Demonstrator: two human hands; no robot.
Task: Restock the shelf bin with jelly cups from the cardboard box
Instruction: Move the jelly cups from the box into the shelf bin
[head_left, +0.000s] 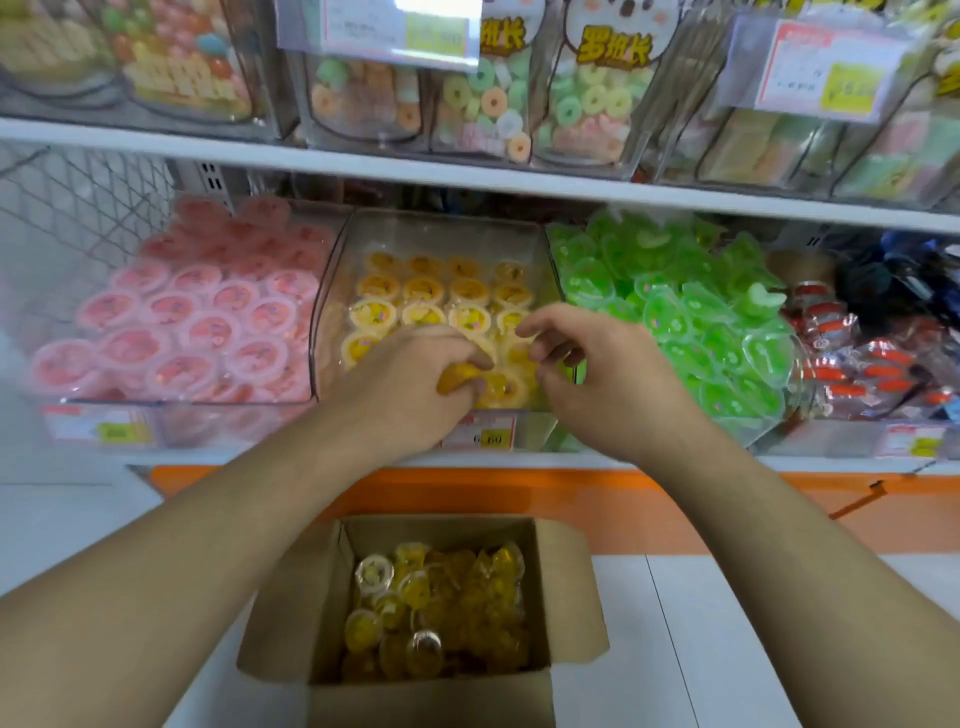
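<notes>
A clear shelf bin in the middle of the lower shelf holds rows of yellow jelly cups. My left hand reaches over the bin's front and grips a yellow jelly cup. My right hand hovers beside it over the bin's front right, fingers loosely curled, with nothing seen in them. Below, an open cardboard box on the floor holds several loose yellow jelly cups.
Left of the yellow bin is a bin of pink jelly cups; to the right lie green jelly cups and red packets. The upper shelf carries bags of ring candy. A price tag hangs below the bin.
</notes>
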